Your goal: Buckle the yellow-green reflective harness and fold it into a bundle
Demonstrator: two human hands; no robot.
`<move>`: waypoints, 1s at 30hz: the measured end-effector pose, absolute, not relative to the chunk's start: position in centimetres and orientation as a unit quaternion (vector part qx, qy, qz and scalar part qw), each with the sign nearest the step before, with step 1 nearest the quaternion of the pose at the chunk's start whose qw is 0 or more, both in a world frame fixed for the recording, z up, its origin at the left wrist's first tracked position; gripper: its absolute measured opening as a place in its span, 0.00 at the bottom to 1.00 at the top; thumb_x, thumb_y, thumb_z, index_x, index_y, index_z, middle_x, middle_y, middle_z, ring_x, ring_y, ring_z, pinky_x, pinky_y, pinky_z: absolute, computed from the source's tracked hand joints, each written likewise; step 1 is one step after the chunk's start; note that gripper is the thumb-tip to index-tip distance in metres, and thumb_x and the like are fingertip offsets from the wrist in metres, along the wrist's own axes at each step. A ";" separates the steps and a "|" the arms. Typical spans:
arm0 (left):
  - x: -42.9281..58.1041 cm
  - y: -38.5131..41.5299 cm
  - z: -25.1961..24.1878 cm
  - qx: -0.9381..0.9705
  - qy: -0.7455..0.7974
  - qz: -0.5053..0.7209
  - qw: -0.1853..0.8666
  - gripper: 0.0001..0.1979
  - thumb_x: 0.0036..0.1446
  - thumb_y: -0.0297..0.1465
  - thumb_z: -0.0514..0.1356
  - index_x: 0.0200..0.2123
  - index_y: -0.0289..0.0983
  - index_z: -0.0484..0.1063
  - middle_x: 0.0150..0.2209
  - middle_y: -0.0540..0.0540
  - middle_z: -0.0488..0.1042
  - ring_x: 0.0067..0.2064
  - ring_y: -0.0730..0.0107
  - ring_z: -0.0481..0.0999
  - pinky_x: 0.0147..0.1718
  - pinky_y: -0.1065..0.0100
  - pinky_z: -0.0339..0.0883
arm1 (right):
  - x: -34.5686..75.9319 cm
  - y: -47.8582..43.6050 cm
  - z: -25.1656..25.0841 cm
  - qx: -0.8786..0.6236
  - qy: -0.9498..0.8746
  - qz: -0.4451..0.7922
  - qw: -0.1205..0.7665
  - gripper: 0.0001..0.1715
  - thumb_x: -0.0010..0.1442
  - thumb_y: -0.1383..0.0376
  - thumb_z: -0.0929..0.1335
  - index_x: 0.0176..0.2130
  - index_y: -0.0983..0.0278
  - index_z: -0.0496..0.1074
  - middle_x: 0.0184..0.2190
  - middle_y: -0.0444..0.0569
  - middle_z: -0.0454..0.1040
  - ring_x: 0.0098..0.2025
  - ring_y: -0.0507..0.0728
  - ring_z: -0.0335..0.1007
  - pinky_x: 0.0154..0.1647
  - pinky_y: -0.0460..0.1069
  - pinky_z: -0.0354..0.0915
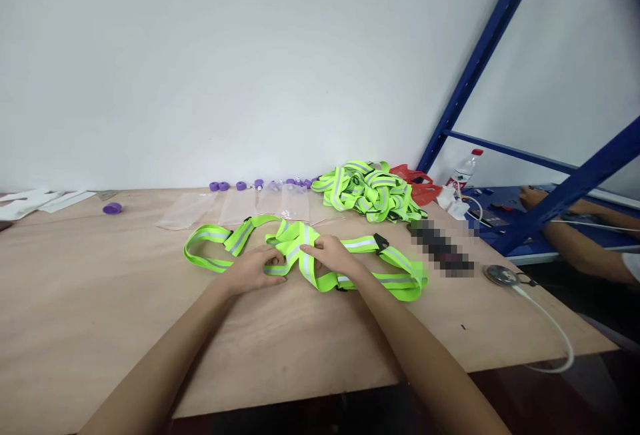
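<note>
A pale plywood tabletop stands against a plain white wall. In the middle of it lies a neon-yellow reflective strap harness, partly bunched, with loops trailing out to both sides. The left hand and right hand rest on the bunched centre, fingers curled and pinching the bands.

The harness looks light, soft and floppy, likely to tangle. The flat bands near the centre seem the best place to hold it, while the black buckle is its only stiff part.

Behind it sit a pile of similar harnesses, clear plastic bags, purple caps, a red bag and a water bottle. At the right, a white cable curls along the edge beside a blue rack frame, where another person's arm rests. Nothing crowds the hands.
</note>
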State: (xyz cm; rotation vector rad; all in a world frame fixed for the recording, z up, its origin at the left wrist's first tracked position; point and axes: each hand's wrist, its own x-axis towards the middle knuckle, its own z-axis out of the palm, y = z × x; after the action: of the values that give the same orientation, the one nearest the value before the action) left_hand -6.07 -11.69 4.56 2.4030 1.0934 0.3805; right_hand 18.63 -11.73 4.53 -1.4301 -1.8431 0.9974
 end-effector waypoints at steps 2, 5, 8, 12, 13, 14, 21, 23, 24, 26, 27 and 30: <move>-5.9 -11.7 4.4 0.879 0.398 0.142 0.221 0.12 0.54 0.40 0.64 0.38 0.39 0.72 0.39 0.47 0.75 0.42 0.61 0.73 0.39 0.65 0.63 | 18.8 -12.2 5.0 -0.556 -0.720 0.335 0.245 0.28 0.64 0.49 0.64 0.19 0.62 0.60 0.16 0.40 0.64 0.22 0.51 0.62 0.25 0.46 0.52; -5.8 -11.7 4.0 0.883 0.385 0.154 0.220 0.08 0.55 0.36 0.61 0.37 0.39 0.72 0.34 0.49 0.74 0.36 0.65 0.72 0.34 0.68 0.60 | 19.4 -13.8 5.6 -0.566 -0.745 0.279 0.215 0.27 0.66 0.50 0.63 0.22 0.63 0.65 0.20 0.42 0.69 0.25 0.52 0.66 0.26 0.46 0.53; -5.7 -11.8 3.7 0.888 0.361 0.174 0.226 0.05 0.57 0.32 0.58 0.34 0.39 0.72 0.29 0.51 0.72 0.30 0.70 0.68 0.31 0.69 0.57 | 20.7 -16.5 5.8 -0.570 -0.779 0.171 0.196 0.21 0.65 0.50 0.65 0.31 0.62 0.73 0.30 0.46 0.78 0.33 0.56 0.72 0.33 0.48 0.60; -5.4 -11.8 3.7 0.892 0.338 0.205 0.218 0.09 0.59 0.32 0.56 0.27 0.37 0.69 0.26 0.51 0.69 0.28 0.72 0.66 0.30 0.69 0.56 | 22.8 -20.4 4.5 -0.533 -0.827 0.057 0.168 0.21 0.60 0.55 0.71 0.50 0.62 0.75 0.50 0.53 0.78 0.53 0.64 0.72 0.51 0.56 0.65; -5.2 -11.9 3.8 0.892 0.335 0.208 0.219 0.10 0.60 0.33 0.56 0.28 0.37 0.69 0.27 0.51 0.69 0.29 0.72 0.66 0.30 0.69 0.56 | 23.2 -21.2 4.0 -0.523 -0.837 0.043 0.155 0.22 0.61 0.57 0.70 0.53 0.63 0.74 0.53 0.54 0.77 0.55 0.65 0.72 0.53 0.57 0.65; -5.1 -12.0 3.9 0.893 0.332 0.207 0.224 0.10 0.60 0.34 0.56 0.28 0.37 0.70 0.27 0.50 0.70 0.29 0.71 0.67 0.30 0.69 0.56 | 23.4 -21.7 3.4 -0.520 -0.842 0.026 0.144 0.21 0.63 0.60 0.69 0.54 0.63 0.73 0.54 0.55 0.77 0.55 0.65 0.72 0.54 0.57 0.66; -5.1 -12.6 5.0 0.905 0.285 0.166 0.270 0.17 0.63 0.45 0.58 0.34 0.39 0.77 0.31 0.48 0.74 0.32 0.68 0.71 0.32 0.68 0.59 | 23.1 -22.0 1.4 -0.526 -0.832 -0.079 0.160 0.21 0.64 0.71 0.61 0.53 0.65 0.74 0.43 0.55 0.81 0.43 0.62 0.77 0.46 0.55 0.68; -5.5 -12.6 5.2 0.913 0.289 0.153 0.246 0.18 0.61 0.48 0.60 0.39 0.40 0.79 0.35 0.47 0.76 0.38 0.63 0.74 0.37 0.67 0.61 | 22.9 -21.7 1.7 -0.532 -0.826 -0.056 0.177 0.21 0.64 0.71 0.61 0.51 0.64 0.75 0.42 0.53 0.81 0.42 0.61 0.77 0.45 0.54 0.68; -5.6 -12.5 5.2 0.916 0.297 0.146 0.226 0.19 0.58 0.49 0.62 0.41 0.41 0.79 0.38 0.46 0.77 0.41 0.60 0.74 0.40 0.66 0.62 | 22.9 -21.7 1.8 -0.534 -0.825 -0.045 0.180 0.20 0.64 0.70 0.60 0.51 0.64 0.75 0.43 0.52 0.81 0.43 0.61 0.77 0.46 0.54 0.68; -5.5 -12.4 5.0 0.918 0.319 0.134 0.192 0.23 0.53 0.51 0.66 0.43 0.41 0.78 0.41 0.44 0.76 0.45 0.55 0.74 0.43 0.64 0.62 | 22.6 -21.6 2.0 -0.533 -0.828 -0.036 0.168 0.18 0.65 0.70 0.61 0.49 0.64 0.75 0.44 0.53 0.81 0.44 0.61 0.76 0.46 0.55 0.67; -5.4 -12.4 4.8 0.918 0.324 0.131 0.186 0.23 0.51 0.51 0.66 0.43 0.40 0.78 0.42 0.43 0.75 0.45 0.54 0.73 0.43 0.64 0.62 | 22.4 -21.6 2.0 -0.529 -0.834 -0.040 0.152 0.17 0.65 0.70 0.61 0.48 0.65 0.75 0.43 0.54 0.80 0.44 0.62 0.75 0.46 0.55 0.67; -4.4 -12.9 4.4 0.913 0.327 0.138 0.199 0.22 0.51 0.51 0.66 0.35 0.37 0.75 0.36 0.44 0.74 0.40 0.57 0.72 0.38 0.64 0.62 | 21.7 -21.9 2.1 -0.512 -0.851 -0.056 0.099 0.13 0.64 0.70 0.63 0.44 0.65 0.76 0.41 0.56 0.79 0.44 0.63 0.74 0.45 0.55 0.66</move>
State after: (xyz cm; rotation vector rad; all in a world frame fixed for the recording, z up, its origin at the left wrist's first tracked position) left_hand -4.42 -12.89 4.43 2.5548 0.9140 0.3860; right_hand 21.74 -21.91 2.11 -1.5149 -2.5177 -0.1643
